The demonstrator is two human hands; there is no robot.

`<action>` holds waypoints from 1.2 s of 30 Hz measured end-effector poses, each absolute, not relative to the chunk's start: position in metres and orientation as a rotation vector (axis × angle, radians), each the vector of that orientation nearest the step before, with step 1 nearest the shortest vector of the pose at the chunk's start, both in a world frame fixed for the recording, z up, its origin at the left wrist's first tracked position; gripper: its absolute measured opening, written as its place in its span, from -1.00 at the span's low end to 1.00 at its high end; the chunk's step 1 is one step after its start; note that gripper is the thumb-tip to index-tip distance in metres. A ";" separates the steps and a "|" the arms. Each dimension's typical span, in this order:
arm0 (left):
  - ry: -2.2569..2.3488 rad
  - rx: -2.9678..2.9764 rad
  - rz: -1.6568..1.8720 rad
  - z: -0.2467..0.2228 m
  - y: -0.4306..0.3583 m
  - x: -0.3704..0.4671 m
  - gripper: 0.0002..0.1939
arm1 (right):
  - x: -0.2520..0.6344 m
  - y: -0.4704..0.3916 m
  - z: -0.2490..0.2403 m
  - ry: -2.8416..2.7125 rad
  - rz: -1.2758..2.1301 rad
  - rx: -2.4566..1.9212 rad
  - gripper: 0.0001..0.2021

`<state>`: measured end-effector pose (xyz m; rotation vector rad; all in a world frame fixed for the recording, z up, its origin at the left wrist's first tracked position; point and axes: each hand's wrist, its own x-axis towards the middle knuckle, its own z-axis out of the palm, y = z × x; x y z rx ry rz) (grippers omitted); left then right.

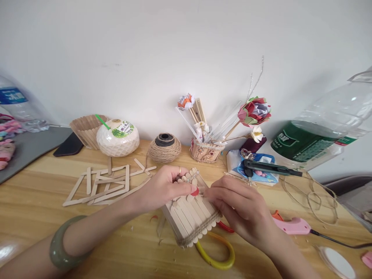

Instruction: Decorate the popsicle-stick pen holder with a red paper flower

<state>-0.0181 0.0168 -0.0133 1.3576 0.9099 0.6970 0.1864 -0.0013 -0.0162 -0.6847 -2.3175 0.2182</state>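
A small box of pale craft sticks (186, 217), with twine wrapped round its lower edge, is tilted above the wooden table. My left hand (164, 189) holds it from the upper left, the thumb pressed by a small red piece (195, 191) on its face. At the right side of the same face, my right hand (240, 203) has its fingers pinched together; what lies between the fingertips is hidden. Yellow-handled scissors (216, 263) lie partly beneath the box.
Loose craft sticks (99, 190) lie at the left. Behind stand a twine spool (164, 148), a white coconut (117, 140) and a flower holder (207, 151). On the right are a pink glue gun (293, 226), a black cutter (270, 167) and a large bottle (305, 141).
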 end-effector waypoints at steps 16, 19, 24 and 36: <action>0.920 1.396 0.792 -0.008 0.019 -0.022 -0.87 | 0.183 -0.001 -0.011 -2.081 0.377 -0.726 -0.89; 0.928 1.395 0.786 -0.008 0.019 -0.022 -0.85 | 0.182 -0.002 -0.014 -2.106 0.262 -0.693 -0.84; 0.921 1.424 0.791 -0.007 0.015 -0.022 -0.83 | 0.181 -0.002 -0.015 -2.092 0.291 -0.717 -0.83; 1.023 1.570 0.866 -0.007 0.001 -0.018 -0.79 | 0.175 -0.008 -0.015 -2.007 0.371 -0.831 -0.87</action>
